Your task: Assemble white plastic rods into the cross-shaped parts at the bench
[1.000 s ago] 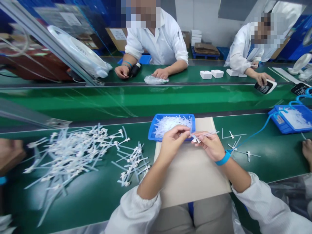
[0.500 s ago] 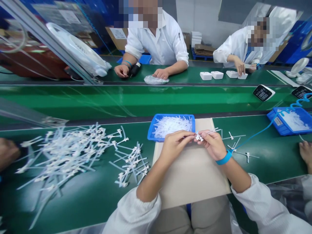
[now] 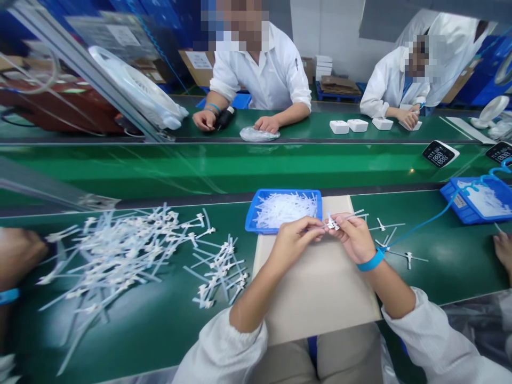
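A: What's the biggest thing under the hands?

B: A green belt surface (image 3: pixel 442 280) runs side to side beneath both hands, with one beige board (image 3: pixel 316 298) lying on it directly under them.

A: How many containers?

B: Two blue trays. The near blue tray (image 3: pixel 250 220) sits just beyond the hands, at the board's far end, piled with thin white plastic pieces. The far blue tray (image 3: pixel 460 210) lies well to the right of the right hand and holds more of the same.

A: And the loose pieces?

B: Two heaps lie left of the left hand: a large heap (image 3: pixel 120 256) farther out and a smaller heap (image 3: pixel 220 277) nearer. Three more pieces (image 3: pixel 408 258) lie scattered right of the right hand, too tangled at the stems to separate cleanly.

A: What are the hands doing?

B: Neither is spread. The left hand (image 3: pixel 296 242) and right hand (image 3: pixel 352 237) are drawn close together over the board's far end, pinching one small white piece (image 3: pixel 332 224) between their fingertips. Its long stem points right, past the right hand. One blue wristband (image 3: pixel 372 261) circles the right wrist, with a blue cord (image 3: pixel 424 229) running from it toward the far blue tray.
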